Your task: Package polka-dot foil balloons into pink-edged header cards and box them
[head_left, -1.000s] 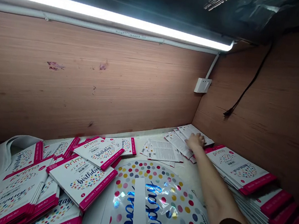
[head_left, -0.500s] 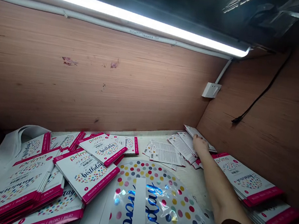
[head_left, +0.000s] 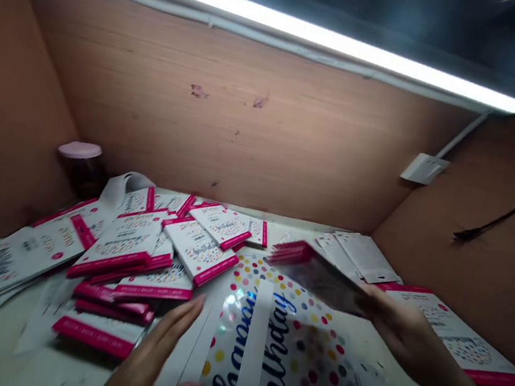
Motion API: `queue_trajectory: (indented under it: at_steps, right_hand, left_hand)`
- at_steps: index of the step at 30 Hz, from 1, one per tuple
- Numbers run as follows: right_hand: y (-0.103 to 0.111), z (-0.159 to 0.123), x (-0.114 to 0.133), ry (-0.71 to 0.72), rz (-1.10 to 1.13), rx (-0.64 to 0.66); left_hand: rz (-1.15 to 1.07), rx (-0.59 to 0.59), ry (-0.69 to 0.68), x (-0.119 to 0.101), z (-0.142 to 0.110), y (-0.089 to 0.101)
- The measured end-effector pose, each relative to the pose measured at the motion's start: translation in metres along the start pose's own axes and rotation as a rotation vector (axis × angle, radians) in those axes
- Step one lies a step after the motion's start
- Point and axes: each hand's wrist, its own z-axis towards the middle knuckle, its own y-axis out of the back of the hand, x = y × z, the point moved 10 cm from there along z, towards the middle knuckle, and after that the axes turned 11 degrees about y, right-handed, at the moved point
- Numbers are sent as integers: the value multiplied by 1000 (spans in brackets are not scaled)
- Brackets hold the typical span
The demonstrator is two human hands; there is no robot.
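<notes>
My right hand grips a small stack of pink-edged balloon packets, held tilted above the table and blurred by motion. Below it lies a large clear balloon with coloured dots and blue "happy birthday" lettering, a white strip running along its middle. My left hand is at the balloon's left edge, fingers and thumb apart, holding nothing. Close by it is a heap of white and pink balloon packets, printed with dots and "birthday".
More packets lie back-side up in the far right corner. A stack of packets stands along the right wall. At the far left is a jar with a pink lid. A black cable hangs on the right wall.
My right hand has come back from the far right corner with a stack of packets in it. My left hand has entered from below. The view has shifted left.
</notes>
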Motion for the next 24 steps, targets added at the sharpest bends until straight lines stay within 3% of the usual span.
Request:
queue_trajectory:
  at_steps: [3, 6, 10, 12, 13, 15, 16, 18, 21, 24]
  right_hand:
    - [-40, -22, 51, 122, 109, 117]
    - [-69, -41, 84, 195, 206, 205]
    - [-103, -49, 75, 91, 403, 501]
    - [-112, -35, 43, 30, 457, 575]
    - [-114, -21, 18, -3, 433, 544]
    - [-112, 9, -57, -168, 37, 426]
    - [-115, 20, -92, -232, -205, 450]
    - [-130, 38, -142, -303, -329, 457]
    - [-150, 54, -181, -333, -409, 468]
    - [-157, 63, -186, -294, -467, 467]
  left_hand:
    - [-195, 59, -54, -29, 13, -21]
    - [-439, 144, 25, -40, 21, -39]
    - [-790, 256, 239, -22, 19, -70]
    - [-912, 314, 306, -13, 13, -87]
    - [-952, 324, 311, -10, 10, -92]
    - [-991, 323, 293, -8, 6, -96]
    - [-994, 322, 281, -9, 4, -96]
    - [-988, 331, 268, -11, 1, -97]
    - [-985, 341, 277, -12, -1, -97]
    - [-991, 343, 284, -11, -2, -99]
